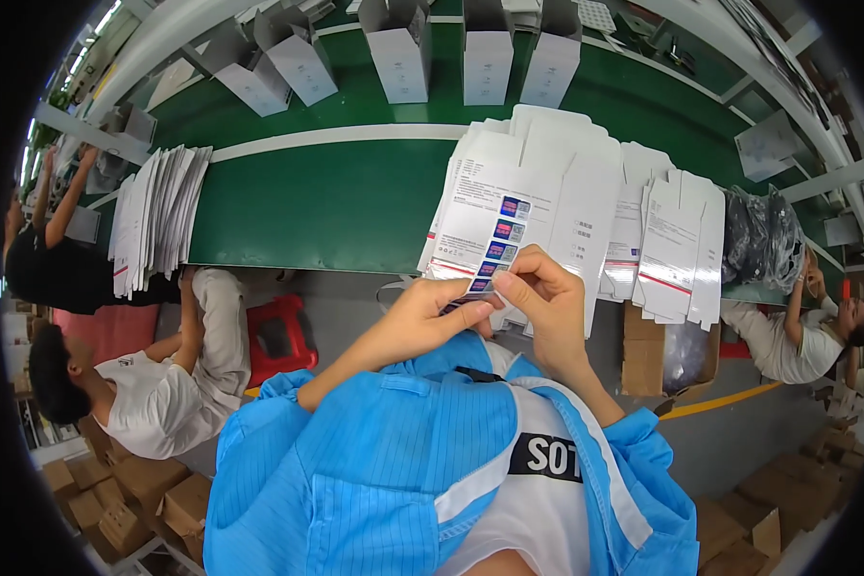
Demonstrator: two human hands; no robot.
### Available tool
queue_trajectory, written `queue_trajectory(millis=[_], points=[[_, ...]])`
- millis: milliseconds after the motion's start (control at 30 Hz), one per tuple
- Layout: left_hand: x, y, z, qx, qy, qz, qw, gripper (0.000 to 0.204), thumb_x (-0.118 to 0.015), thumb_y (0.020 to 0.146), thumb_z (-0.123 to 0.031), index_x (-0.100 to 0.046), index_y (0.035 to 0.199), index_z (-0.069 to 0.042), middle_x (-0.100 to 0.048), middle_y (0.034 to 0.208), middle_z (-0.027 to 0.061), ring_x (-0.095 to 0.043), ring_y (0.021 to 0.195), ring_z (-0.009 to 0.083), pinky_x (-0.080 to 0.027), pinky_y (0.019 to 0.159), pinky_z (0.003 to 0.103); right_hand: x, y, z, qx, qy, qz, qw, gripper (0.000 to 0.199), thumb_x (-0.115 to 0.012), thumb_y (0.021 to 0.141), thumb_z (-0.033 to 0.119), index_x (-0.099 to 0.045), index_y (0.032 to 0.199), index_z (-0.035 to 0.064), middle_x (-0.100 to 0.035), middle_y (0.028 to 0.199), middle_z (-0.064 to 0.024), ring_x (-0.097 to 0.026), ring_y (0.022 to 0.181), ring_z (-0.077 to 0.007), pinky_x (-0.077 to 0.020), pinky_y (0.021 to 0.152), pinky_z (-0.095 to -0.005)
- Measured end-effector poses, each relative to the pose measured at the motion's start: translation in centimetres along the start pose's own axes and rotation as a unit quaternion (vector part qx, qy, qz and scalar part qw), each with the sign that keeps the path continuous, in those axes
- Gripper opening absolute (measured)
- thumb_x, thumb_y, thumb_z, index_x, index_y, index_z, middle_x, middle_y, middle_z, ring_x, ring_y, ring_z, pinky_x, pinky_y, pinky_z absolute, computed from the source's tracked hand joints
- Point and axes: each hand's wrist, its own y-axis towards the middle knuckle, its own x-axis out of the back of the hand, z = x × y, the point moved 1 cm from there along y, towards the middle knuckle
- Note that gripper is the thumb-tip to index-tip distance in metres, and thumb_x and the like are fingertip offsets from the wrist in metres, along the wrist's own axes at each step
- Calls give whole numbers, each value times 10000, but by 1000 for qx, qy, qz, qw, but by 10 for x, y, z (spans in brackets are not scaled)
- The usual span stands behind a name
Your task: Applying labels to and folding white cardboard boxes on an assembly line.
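A short strip of blue and red stickers is pinched between my two hands, over a stack of flat white cartons. My left hand is closed on the strip's near end. Thumb and index finger of my right hand press together at the strip's right edge. The strip slants away from me across the printed face of the top carton. Whether a single sticker is being peeled is too small to tell.
More flat cartons lie to the right, beside dark plastic bags. Another carton pile stands at the left. Open white boxes line the far side of the green table. Co-workers sit on both sides; a red stool stands left.
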Motion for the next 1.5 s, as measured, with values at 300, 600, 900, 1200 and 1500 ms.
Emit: queue_trajectory(millis=[300, 600, 900, 1200, 1500], points=[[2, 12, -10, -80, -161, -155, 971, 171, -643, 896, -126, -641, 1013, -2, -671, 870, 50, -609, 813, 82, -478, 734, 222, 7, -16, -24, 42, -159, 14, 986, 97, -665, 849, 43, -620, 915, -12, -584, 900, -48, -548, 863, -122, -442, 785, -258], [-8, 19, -1, -71, -97, -144, 982, 148, -656, 887, -124, -648, 986, -15, -657, 882, 22, -552, 742, 54, -454, 679, 207, 4, -6, 11, 55, -82, -104, 990, 267, -664, 836, 22, -567, 1080, -25, -615, 974, -78, -568, 942, -135, -457, 842, -265], [-10, 27, 1, -162, 55, -157, 973, 126, -656, 863, -84, -650, 967, -13, -639, 815, 26, -551, 694, 79, -441, 593, 226, 12, -3, 15, 297, -442, -117, 838, 124, -723, 752, 33, -670, 862, 16, -616, 859, -50, -558, 839, -179, -433, 730, -300], [-9, 29, -2, -200, 204, -151, 946, 90, -646, 831, -34, -653, 915, -3, -632, 788, 58, -566, 634, 113, -448, 559, 251, 18, 2, 10, 332, -513, -58, 790, 115, -731, 701, 44, -676, 800, 20, -605, 811, -64, -538, 764, -224, -404, 680, -320], [-10, 32, 3, -154, 184, -135, 961, 88, -660, 827, -53, -657, 896, 1, -649, 778, 64, -578, 618, 111, -464, 554, 244, 24, 7, 0, 340, -527, -23, 779, 125, -694, 678, 8, -662, 799, 15, -606, 799, -72, -540, 761, -226, -407, 672, -324]])
